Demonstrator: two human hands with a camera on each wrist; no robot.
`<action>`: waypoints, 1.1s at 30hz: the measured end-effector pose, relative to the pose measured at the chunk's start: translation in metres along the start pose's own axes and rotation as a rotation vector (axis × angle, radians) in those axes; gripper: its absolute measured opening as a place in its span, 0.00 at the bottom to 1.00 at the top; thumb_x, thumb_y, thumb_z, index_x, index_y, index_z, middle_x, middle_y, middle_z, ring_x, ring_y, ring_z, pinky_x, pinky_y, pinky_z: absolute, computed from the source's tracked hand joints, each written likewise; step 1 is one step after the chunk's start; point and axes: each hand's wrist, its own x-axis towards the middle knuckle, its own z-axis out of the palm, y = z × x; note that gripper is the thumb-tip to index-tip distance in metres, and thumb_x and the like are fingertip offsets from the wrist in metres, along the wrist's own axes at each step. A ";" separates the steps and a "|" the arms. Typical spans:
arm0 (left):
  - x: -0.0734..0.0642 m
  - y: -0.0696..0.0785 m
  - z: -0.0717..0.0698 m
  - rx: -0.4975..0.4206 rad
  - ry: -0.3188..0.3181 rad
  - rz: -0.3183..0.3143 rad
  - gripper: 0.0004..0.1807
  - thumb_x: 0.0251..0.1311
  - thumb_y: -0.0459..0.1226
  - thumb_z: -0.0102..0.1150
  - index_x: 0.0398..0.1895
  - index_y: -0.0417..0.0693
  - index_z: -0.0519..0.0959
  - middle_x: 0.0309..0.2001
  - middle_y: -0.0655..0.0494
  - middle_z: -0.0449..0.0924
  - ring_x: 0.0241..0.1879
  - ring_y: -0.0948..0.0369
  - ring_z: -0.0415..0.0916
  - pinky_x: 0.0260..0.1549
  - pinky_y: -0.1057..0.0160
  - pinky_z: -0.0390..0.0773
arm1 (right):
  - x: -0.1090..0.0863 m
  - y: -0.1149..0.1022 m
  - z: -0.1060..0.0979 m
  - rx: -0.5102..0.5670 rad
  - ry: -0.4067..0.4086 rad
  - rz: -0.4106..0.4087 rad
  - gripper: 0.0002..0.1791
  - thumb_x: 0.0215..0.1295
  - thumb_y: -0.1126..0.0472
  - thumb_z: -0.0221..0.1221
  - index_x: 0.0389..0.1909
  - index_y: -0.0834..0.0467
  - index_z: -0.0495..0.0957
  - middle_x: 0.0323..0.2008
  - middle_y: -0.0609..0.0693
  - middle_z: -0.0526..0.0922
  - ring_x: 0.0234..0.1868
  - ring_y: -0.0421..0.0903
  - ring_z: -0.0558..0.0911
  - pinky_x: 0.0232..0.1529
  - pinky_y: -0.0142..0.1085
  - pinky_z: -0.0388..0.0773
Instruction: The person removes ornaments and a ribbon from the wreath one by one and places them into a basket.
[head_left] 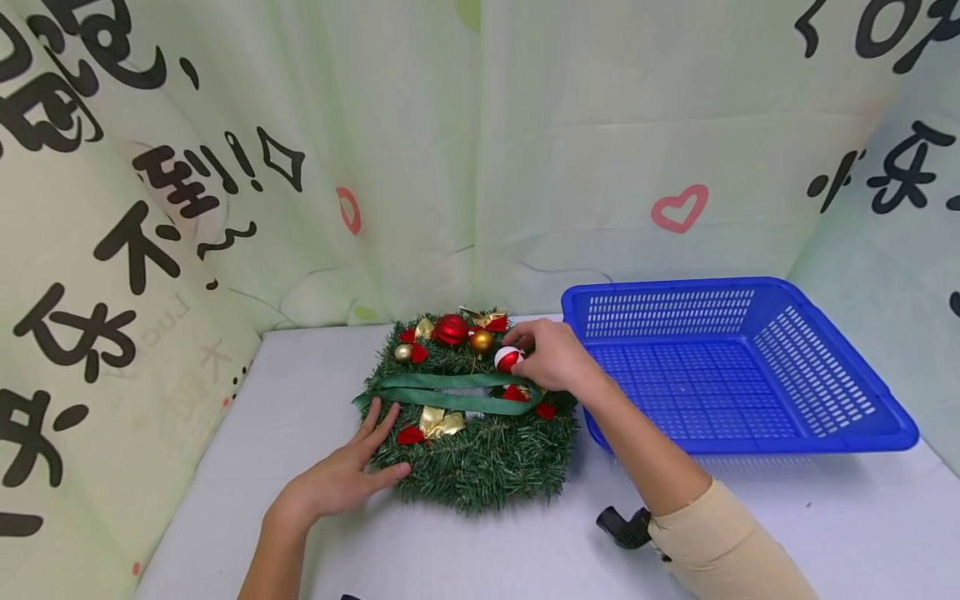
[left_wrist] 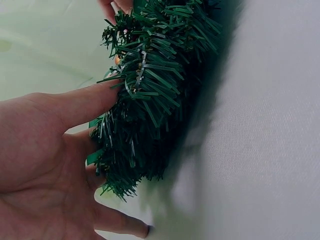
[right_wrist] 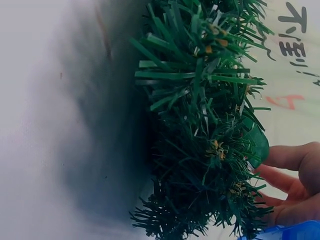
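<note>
Wreath (head_left: 480, 462) sits beside blue basket (head_left: 690, 383); left hand (head_left: 343, 477) spread, right hand (head_left: 552, 354) pinching red-white bauble (head_left: 506, 360).

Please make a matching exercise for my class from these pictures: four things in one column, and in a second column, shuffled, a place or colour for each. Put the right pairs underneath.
Column one
1. basket
2. ribbon
3. left hand
4. right hand

Column two
A. green, lying across the wreath
B. at the red-and-white ball
C. blue, to the right of the wreath
D. at the wreath's left edge

Right pairs: 1-C, 2-A, 3-D, 4-B
</note>
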 end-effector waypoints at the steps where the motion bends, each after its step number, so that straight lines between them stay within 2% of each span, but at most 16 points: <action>1: 0.000 0.000 0.000 0.000 0.001 0.000 0.50 0.73 0.57 0.58 0.86 0.62 0.39 0.85 0.52 0.19 0.81 0.33 0.39 0.71 0.25 0.54 | 0.000 0.000 0.000 0.006 0.000 0.002 0.19 0.63 0.66 0.70 0.55 0.54 0.86 0.51 0.59 0.87 0.47 0.58 0.84 0.45 0.45 0.83; 4: 0.000 0.000 0.000 -0.001 0.002 0.000 0.50 0.73 0.57 0.58 0.86 0.62 0.39 0.85 0.52 0.19 0.81 0.33 0.40 0.71 0.25 0.54 | 0.000 0.000 -0.002 0.012 0.010 0.006 0.19 0.62 0.66 0.70 0.54 0.54 0.86 0.51 0.59 0.87 0.45 0.57 0.84 0.43 0.43 0.83; 11: 0.000 -0.001 0.000 -0.015 -0.004 0.003 0.51 0.73 0.56 0.59 0.86 0.61 0.39 0.85 0.52 0.20 0.81 0.33 0.42 0.71 0.25 0.53 | -0.002 0.000 -0.007 0.024 0.034 0.003 0.19 0.61 0.67 0.70 0.54 0.56 0.86 0.51 0.58 0.88 0.57 0.62 0.80 0.51 0.49 0.81; 19: 0.001 -0.001 0.000 -0.018 -0.002 0.002 0.50 0.73 0.56 0.59 0.86 0.62 0.39 0.85 0.52 0.20 0.81 0.33 0.41 0.71 0.25 0.53 | -0.007 -0.002 -0.014 0.078 0.042 0.011 0.20 0.61 0.68 0.69 0.56 0.56 0.86 0.53 0.60 0.87 0.46 0.53 0.88 0.42 0.43 0.84; 25: 0.000 -0.002 0.000 -0.029 0.000 -0.004 0.50 0.73 0.56 0.59 0.86 0.63 0.39 0.85 0.53 0.19 0.81 0.33 0.42 0.71 0.25 0.53 | -0.011 0.002 -0.017 0.129 0.042 0.014 0.20 0.63 0.68 0.68 0.57 0.55 0.85 0.57 0.61 0.85 0.54 0.57 0.87 0.47 0.46 0.86; 33: 0.001 -0.002 0.000 -0.024 -0.003 -0.003 0.50 0.73 0.56 0.59 0.86 0.63 0.39 0.85 0.53 0.19 0.81 0.34 0.41 0.71 0.25 0.53 | -0.017 0.006 -0.022 0.159 0.061 0.015 0.20 0.64 0.67 0.69 0.57 0.55 0.85 0.56 0.61 0.85 0.55 0.58 0.87 0.47 0.47 0.86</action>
